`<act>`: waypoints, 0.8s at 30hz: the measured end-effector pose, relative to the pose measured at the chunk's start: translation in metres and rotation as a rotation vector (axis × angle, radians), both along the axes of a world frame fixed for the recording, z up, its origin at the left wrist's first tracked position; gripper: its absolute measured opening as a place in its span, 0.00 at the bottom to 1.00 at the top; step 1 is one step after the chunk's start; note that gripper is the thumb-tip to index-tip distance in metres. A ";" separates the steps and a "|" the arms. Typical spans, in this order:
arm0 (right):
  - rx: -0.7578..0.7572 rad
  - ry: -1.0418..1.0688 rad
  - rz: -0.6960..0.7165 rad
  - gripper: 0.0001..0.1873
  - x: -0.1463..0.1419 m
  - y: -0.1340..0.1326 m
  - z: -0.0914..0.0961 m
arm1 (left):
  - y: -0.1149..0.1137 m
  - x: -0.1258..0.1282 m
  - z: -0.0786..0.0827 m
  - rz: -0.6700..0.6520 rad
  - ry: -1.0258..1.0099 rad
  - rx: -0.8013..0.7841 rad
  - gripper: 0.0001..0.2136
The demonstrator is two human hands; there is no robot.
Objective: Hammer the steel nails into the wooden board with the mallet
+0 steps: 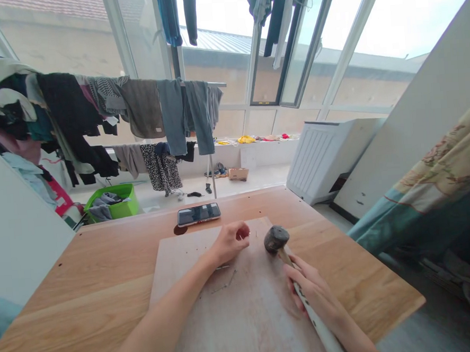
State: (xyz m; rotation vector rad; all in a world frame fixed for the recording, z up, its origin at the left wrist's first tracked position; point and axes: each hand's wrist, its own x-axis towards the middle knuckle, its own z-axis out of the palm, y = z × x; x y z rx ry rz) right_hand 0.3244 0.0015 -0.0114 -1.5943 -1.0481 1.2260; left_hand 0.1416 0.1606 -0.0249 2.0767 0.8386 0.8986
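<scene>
My right hand [311, 285] is wrapped around the worn, pale handle [312, 313] of a mallet, whose dark head [276, 239] is up over the right side of a pale board [244, 324]. My left hand [231, 241] is closed in a pinch above the far part of the board. A thin sliver that looks like a nail shows at its fingertips, mostly hidden by the fingers. Several thin nails [227, 286] lie loose on the board beside my left forearm. Small dark holes or nail tips dot the board's far left part.
The board rests on a wooden table [105, 274]. A phone [198, 214] lies beyond the board, near a dark round hole [180, 230]. Past the table are a green basket [132, 201], a clothes rack with laundry [143, 110] and a white ribbed cabinet [311, 155]. A curtain [422, 186] hangs at right.
</scene>
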 end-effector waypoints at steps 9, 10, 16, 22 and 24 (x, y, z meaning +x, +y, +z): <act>0.206 0.123 -0.034 0.20 0.001 0.073 0.019 | 0.010 -0.008 0.000 0.082 -0.045 -0.006 0.08; 0.215 0.124 -0.029 0.19 0.001 0.081 0.019 | 0.013 -0.009 0.000 0.096 -0.045 -0.003 0.08; 0.189 0.143 0.037 0.13 0.007 0.104 0.026 | 0.022 -0.014 -0.002 0.162 -0.054 0.006 0.07; 0.212 0.271 0.190 0.16 -0.005 0.098 0.050 | 0.021 -0.015 -0.002 0.158 -0.054 0.002 0.06; 0.226 0.289 0.202 0.19 -0.013 0.093 0.048 | 0.019 -0.015 -0.002 0.152 -0.051 0.008 0.05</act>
